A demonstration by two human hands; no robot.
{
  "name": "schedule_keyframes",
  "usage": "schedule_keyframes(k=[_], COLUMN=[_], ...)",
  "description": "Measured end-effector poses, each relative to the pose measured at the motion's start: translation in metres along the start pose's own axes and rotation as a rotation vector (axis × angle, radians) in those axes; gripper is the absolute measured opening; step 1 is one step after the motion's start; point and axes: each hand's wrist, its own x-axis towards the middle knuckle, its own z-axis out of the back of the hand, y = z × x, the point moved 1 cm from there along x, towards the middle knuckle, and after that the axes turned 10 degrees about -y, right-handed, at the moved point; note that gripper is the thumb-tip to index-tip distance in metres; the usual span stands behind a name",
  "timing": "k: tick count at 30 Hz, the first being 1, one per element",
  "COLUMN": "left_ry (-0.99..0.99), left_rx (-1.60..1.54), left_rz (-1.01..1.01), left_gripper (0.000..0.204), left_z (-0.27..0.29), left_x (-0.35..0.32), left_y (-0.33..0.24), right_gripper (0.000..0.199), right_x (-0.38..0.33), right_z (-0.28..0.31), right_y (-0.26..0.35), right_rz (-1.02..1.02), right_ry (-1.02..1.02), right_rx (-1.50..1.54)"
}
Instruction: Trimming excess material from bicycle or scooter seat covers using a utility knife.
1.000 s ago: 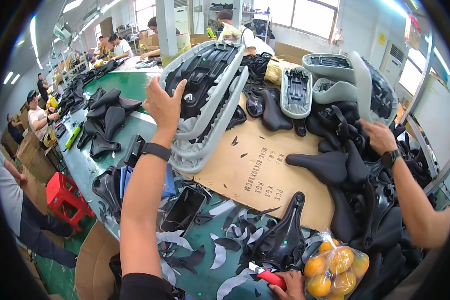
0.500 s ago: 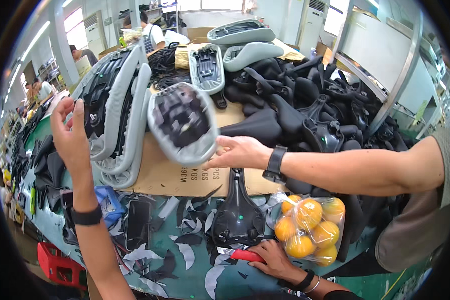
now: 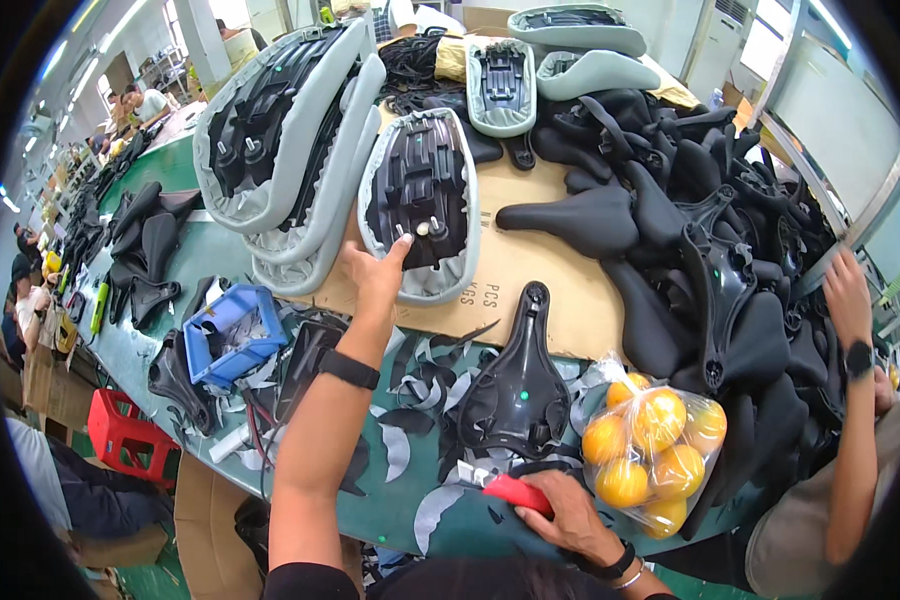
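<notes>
Left hand (image 3: pixel 375 275) touching grey saddle (image 3: pixel 422 200) edge; right hand (image 3: pixel 570 515) gripping red tool (image 3: pixel 518 493).

Bag of oranges (image 3: pixel 653 447) right of saddle shell (image 3: pixel 519 385), on table (image 3: pixel 160 330)

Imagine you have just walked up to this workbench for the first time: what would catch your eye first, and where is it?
The bag of oranges glows at the bench's near right edge, beside a heap of black saddles filling the right side. At centre, the left hand touches an upturned grey-edged saddle lying on cardboard. The right hand grips a red-handled tool near the front edge.
</notes>
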Motion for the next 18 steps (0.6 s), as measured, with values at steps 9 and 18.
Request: schedule_keyframes(k=[9,18], left_ry=[0.021,0.273], left_rx=[-0.39,-0.774], left_rz=[0.119,0.337], left_gripper=[0.071,0.054], left_z=[-0.02,-0.026], left_x=[0.028,0.022], left_y=[0.034,-0.019], right_gripper=[0.048,0.057], right_x=[0.008,0.011], right_z=[-0.01,-0.012], right_y=[0.02,0.001], right_rz=[-0.209,-0.317], right_ry=[-0.048,-0.005], right_rx=[0.031,0.034])
